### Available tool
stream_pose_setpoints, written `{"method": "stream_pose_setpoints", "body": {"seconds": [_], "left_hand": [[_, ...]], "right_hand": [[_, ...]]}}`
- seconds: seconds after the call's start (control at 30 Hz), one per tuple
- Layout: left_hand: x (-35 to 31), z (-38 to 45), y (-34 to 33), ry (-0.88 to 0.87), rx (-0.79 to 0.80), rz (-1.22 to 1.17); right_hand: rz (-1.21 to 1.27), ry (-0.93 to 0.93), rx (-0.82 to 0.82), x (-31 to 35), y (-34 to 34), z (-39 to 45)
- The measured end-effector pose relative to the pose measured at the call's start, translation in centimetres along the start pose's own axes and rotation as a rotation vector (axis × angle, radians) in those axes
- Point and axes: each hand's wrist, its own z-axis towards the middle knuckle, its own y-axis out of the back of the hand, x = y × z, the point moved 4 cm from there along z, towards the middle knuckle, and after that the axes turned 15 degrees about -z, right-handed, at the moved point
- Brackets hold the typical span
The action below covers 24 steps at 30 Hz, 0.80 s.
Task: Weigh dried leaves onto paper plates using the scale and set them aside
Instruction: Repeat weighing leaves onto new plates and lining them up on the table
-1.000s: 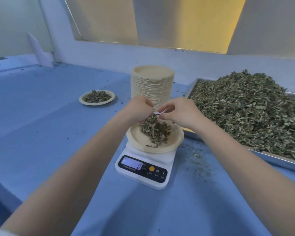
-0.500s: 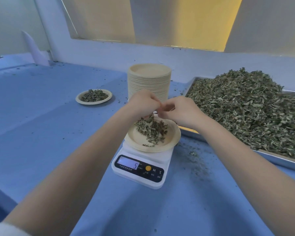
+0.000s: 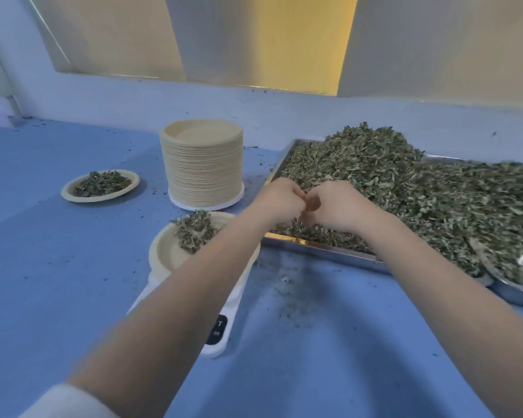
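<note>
Now left hand (image 3: pixel 277 203) and right hand (image 3: pixel 334 206) curl together over leaf tray (image 3: pixel 314 245); contents hidden

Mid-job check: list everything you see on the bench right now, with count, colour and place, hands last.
Scale: one, white, near centre, mostly hidden under the left forearm; display not readable.
Plate on scale: one, beige, holds a small leaf pile.
Filled plate: one, beige, with leaves, far left.
Plate stack: one tall stack, beige, behind the scale.
Metal tray: one, silver, right, heaped with dried leaves, green-brown.
Metal bowl: one, silver, right edge, partly in view.
Table: blue, with scattered crumbs.
Left hand: over the tray's near edge, fingers curled.
Right hand: beside it, fingertips meeting the left's.
</note>
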Motion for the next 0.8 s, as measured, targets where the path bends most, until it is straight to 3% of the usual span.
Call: {"method": "stream_pose_setpoints", "body": {"seconds": [0.2, 0.43, 0.57, 0.8], "left_hand": [[0.7, 2.3, -5.3, 0.059, 0.074, 0.211], [1.2, 3.3, -7.8, 0.104, 0.115, 0.219], [1.1, 3.5, -7.4, 0.117, 0.073, 0.019], [-2.0, 3.8, -3.1, -0.001, -0.029, -0.074]], "right_hand": [[-0.16, -0.092, 0.13, -3.8, -3.3, -0.2], [-0.205, -0.119, 0.079, -4.8, -5.5, 0.8], [-0.021, -0.144, 0.006, -5.5, -4.9, 0.8], [0.298, -0.12, -0.19, -5.1, -0.1, 1.0]]}}
